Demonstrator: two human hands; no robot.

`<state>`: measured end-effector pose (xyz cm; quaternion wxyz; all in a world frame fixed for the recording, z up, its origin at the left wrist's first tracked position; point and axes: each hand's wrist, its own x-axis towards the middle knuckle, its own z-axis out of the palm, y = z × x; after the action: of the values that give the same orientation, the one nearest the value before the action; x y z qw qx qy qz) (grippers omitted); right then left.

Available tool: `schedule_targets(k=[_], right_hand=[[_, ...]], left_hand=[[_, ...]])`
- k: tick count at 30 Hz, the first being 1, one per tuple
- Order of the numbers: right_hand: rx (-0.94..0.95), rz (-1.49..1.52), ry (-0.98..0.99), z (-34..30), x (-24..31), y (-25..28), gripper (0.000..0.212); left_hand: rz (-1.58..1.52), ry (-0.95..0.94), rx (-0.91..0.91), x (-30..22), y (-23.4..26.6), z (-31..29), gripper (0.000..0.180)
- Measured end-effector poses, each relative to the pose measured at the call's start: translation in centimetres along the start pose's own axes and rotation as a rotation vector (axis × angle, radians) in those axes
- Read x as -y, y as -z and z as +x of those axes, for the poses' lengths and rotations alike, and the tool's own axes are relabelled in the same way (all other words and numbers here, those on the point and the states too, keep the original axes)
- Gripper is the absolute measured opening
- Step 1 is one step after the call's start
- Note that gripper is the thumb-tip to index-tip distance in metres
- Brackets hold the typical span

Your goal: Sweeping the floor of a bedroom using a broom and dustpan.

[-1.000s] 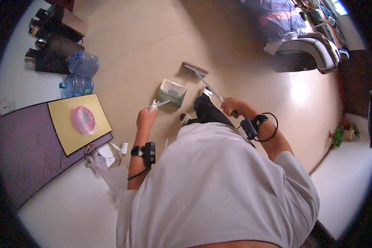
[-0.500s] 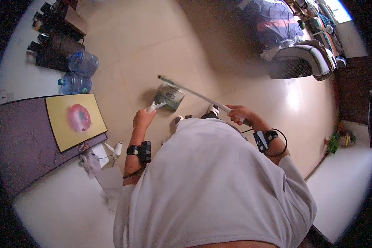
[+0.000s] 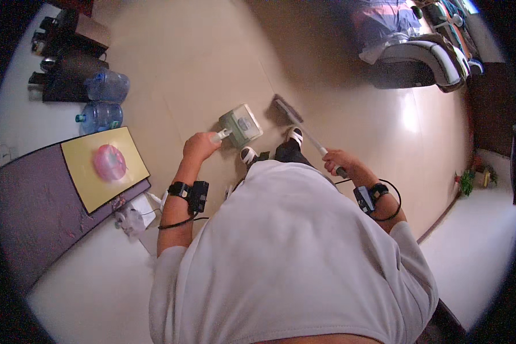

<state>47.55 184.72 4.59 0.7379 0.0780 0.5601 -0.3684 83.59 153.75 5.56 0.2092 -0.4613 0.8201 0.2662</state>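
My left hand [image 3: 200, 147] is wrapped round the short white handle of a dustpan [image 3: 235, 127]. The dustpan is greenish with a pale front part, just ahead of my left foot. In my right hand [image 3: 341, 163] is the grey grip of a long-handled broom [image 3: 289, 109]. Its pole slants forward and left, and its dark bristle head is to the right of the dustpan, apart from it. Whether the dustpan touches the floor, or holds any dirt, I cannot tell.
My shoes [image 3: 295, 135] are on the beige floor [image 3: 183, 86]. To the left stand large blue water bottles [image 3: 101, 117] and a mat-covered table edge with a yellow picture [image 3: 89, 183]. A chair [image 3: 418, 66] is at the far right, a green plant [image 3: 467, 182] at right.
The broom head has swung right, from over the dustpan's far edge to its right side. The dustpan has turned, showing more of its pale front, and shifted slightly forward and right.
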Motion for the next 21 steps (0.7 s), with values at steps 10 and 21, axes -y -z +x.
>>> schedule_targets(k=[10,21], right_hand=[[0.187,0.105,-0.112,-2.8,-0.5,-4.2,0.045],[-0.048,0.035,-0.055,-6.5,-3.7,-1.6,0.037]], left_hand=[[0.014,-0.058,-0.051,1.3,-0.3,0.7,0.029],[0.222,-0.159,0.008,0.8,3.6,0.5,0.024]])
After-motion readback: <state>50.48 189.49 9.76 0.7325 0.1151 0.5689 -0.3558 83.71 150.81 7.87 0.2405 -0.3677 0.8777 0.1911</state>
